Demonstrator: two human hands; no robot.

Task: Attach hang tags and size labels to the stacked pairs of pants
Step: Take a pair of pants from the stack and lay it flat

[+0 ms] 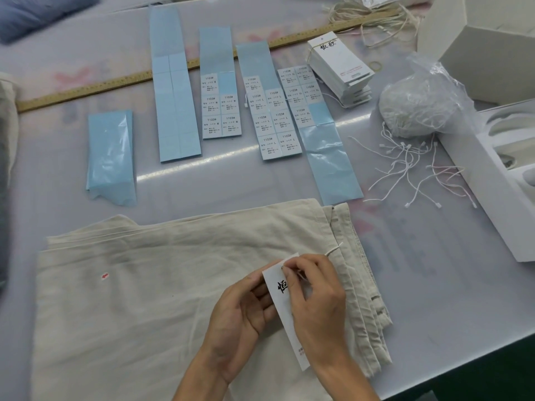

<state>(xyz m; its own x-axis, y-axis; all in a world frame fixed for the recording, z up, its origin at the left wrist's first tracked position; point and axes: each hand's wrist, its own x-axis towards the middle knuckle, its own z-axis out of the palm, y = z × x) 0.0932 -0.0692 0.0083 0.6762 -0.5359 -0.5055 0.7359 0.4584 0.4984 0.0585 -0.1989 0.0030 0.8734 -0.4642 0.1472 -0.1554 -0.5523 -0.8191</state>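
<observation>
Head view: we see the left hand [246, 311] with fingers curled round the left edge of a white rectangular paper hang tag [279, 287], which lies over the stacked cream cotton pants [150, 285]. The right hand [315, 296] pinches a thin white string [333, 249] at the tag's top, between thumb and forefinger.

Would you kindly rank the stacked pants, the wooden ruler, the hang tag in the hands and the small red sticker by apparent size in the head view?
1. stacked pants
2. wooden ruler, though it lies farther from the camera
3. hang tag, partly hidden by both hands
4. red sticker
</observation>
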